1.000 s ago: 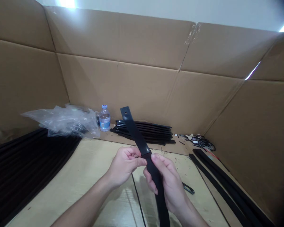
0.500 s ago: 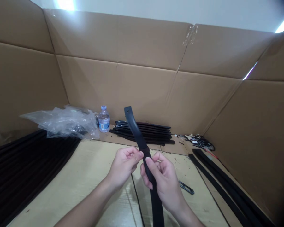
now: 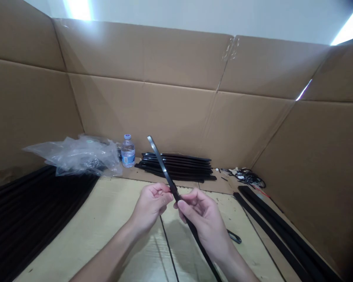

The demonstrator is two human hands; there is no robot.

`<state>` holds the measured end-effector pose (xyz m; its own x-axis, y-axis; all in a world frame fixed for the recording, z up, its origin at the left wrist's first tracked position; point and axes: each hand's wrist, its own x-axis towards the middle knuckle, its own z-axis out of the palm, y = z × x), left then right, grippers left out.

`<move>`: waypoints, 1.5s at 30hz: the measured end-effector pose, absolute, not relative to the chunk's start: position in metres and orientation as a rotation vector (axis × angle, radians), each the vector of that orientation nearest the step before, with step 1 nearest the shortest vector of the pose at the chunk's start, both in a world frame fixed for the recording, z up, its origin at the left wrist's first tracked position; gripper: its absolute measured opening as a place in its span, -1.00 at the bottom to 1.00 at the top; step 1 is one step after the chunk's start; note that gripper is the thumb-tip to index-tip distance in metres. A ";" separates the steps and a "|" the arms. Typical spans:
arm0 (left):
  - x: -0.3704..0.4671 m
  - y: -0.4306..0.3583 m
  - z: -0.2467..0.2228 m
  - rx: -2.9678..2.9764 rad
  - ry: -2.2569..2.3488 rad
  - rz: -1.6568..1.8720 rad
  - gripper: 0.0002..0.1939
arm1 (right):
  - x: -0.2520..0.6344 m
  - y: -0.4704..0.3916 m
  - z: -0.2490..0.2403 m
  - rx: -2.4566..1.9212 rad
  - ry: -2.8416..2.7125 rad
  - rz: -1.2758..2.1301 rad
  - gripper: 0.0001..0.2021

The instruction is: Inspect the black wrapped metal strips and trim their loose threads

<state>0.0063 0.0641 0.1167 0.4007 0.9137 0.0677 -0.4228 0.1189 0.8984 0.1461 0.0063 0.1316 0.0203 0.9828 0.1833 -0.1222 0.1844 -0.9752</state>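
Note:
A long black strip (image 3: pixel 161 162), shiny at its upper end and covered in a dull black sleeve lower down, stands slanted in front of me, turned edge-on. My left hand (image 3: pixel 153 203) pinches it at the sleeve's upper edge with thumb and fingertips. Just below, my right hand (image 3: pixel 201 219) is closed around the sleeved part, thumb on top. The strip's lower end runs out of the picture at the bottom. Partly hidden behind my right hand, a small dark tool with a looped handle (image 3: pixel 234 236) lies on the table.
Behind the strip lies a stack of black strips (image 3: pixel 185 166). A water bottle (image 3: pixel 128 150) and clear plastic bags (image 3: pixel 82 156) stand left of it. Dark fabric lengths (image 3: pixel 44 215) cover the left side. Black strips (image 3: pixel 282 235) and tangled cords (image 3: pixel 248 177) lie right. Cardboard walls (image 3: pixel 176 113) enclose the table.
The strip has turned from showing its flat face to showing its narrow edge. Both hands keep hold of it, and my right hand has rolled slightly with it.

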 end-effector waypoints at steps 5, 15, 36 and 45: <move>0.003 0.065 0.119 1.069 0.534 0.991 -0.61 | 0.149 0.010 0.132 -0.993 -1.258 1.255 -0.72; -0.005 0.065 0.113 1.177 0.429 0.818 -0.55 | 0.145 0.006 0.133 -0.725 -1.231 1.597 -0.74; 0.002 0.056 0.114 1.261 0.479 0.829 -0.56 | 0.124 0.003 0.124 -0.846 -0.900 1.504 -0.57; 0.003 0.056 0.113 1.244 0.473 0.858 -0.61 | 0.125 0.002 0.125 -0.847 -0.854 1.542 -0.64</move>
